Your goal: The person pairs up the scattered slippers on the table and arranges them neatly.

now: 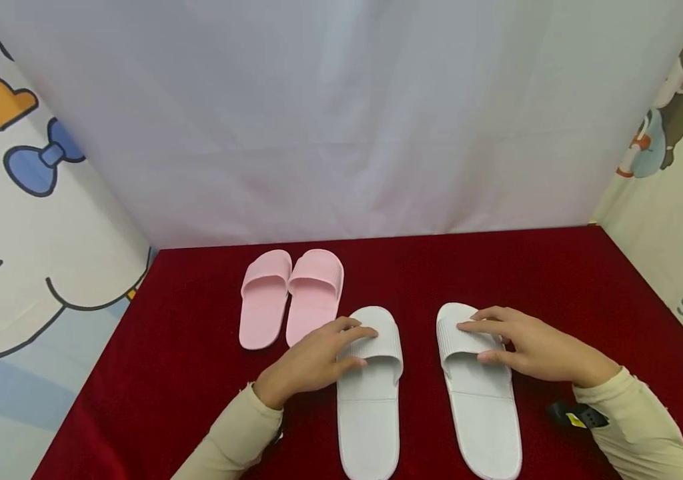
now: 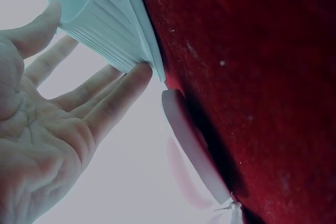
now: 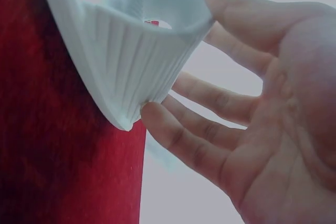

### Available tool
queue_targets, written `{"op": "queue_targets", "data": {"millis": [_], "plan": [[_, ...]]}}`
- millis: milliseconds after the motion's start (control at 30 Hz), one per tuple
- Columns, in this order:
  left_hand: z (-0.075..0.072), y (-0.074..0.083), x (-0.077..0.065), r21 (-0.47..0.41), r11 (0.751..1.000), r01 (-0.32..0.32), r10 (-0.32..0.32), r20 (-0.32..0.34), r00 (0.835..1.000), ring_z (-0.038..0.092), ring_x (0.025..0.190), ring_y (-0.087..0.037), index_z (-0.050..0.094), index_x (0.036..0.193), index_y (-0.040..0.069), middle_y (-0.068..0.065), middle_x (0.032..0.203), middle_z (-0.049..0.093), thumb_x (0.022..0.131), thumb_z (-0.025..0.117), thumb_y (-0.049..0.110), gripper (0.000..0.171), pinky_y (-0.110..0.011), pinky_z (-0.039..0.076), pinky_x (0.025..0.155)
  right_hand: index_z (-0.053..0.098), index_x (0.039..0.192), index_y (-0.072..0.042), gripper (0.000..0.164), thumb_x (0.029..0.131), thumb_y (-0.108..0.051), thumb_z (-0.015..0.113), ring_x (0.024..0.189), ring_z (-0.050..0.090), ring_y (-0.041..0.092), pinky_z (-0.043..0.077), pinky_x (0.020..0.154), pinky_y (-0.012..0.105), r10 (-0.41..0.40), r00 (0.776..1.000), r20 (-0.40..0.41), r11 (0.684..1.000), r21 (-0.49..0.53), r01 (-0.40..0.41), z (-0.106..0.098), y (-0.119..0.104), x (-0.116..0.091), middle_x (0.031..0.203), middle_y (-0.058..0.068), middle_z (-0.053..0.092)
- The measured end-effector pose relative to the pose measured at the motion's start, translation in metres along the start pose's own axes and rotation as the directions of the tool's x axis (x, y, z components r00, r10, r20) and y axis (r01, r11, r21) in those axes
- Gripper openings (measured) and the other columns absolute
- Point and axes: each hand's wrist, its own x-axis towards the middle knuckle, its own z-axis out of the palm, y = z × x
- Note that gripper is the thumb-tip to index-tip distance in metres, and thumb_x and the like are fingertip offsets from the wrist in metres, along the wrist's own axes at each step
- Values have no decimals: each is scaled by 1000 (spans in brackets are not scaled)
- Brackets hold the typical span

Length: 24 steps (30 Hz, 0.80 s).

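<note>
Two white slide slippers lie on the dark red cloth, toes pointing away from me, with a gap between them. My left hand (image 1: 316, 355) touches the ribbed strap of the left white slipper (image 1: 368, 427) from its outer side. In the left wrist view the thumb (image 2: 48, 24) is at the strap's rim and the fingers spread along its side. On the right white slipper (image 1: 485, 420), my right hand (image 1: 533, 345) lies against the strap from the right. The right wrist view shows the thumb (image 3: 226, 3) at the strap's opening and long, loosely extended fingers by the ribs.
A pair of pink slippers stands side by side farther back on the left, the left pink slipper (image 1: 262, 310) next to the right pink slipper (image 1: 313, 310). White curtain (image 1: 347, 133) closes off the back. Printed cloths hang at both sides of the red surface (image 1: 197, 300).
</note>
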Motion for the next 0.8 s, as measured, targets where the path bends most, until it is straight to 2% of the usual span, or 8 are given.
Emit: {"op": "queue_targets", "data": {"millis": [433, 800], "plan": [[-1, 0, 1, 7, 1000, 11, -11, 11, 1000, 60, 119, -25, 59, 135, 21, -10, 130, 60, 94, 68, 32, 44, -44, 51, 100, 60, 137, -27, 44, 95, -41, 64, 117, 60, 24, 53, 92, 43, -37, 998, 49, 999, 37, 35, 3, -16, 24, 131, 5, 61], [2, 3, 1, 29, 1000, 4, -4, 9, 1000, 61, 119, -25, 59, 135, 22, -10, 130, 60, 94, 68, 32, 44, -43, 51, 100, 60, 137, -25, 45, 95, -42, 64, 118, 59, 26, 53, 93, 45, -45, 997, 65, 998, 46, 42, 12, -18, 28, 131, 6, 61]]}}
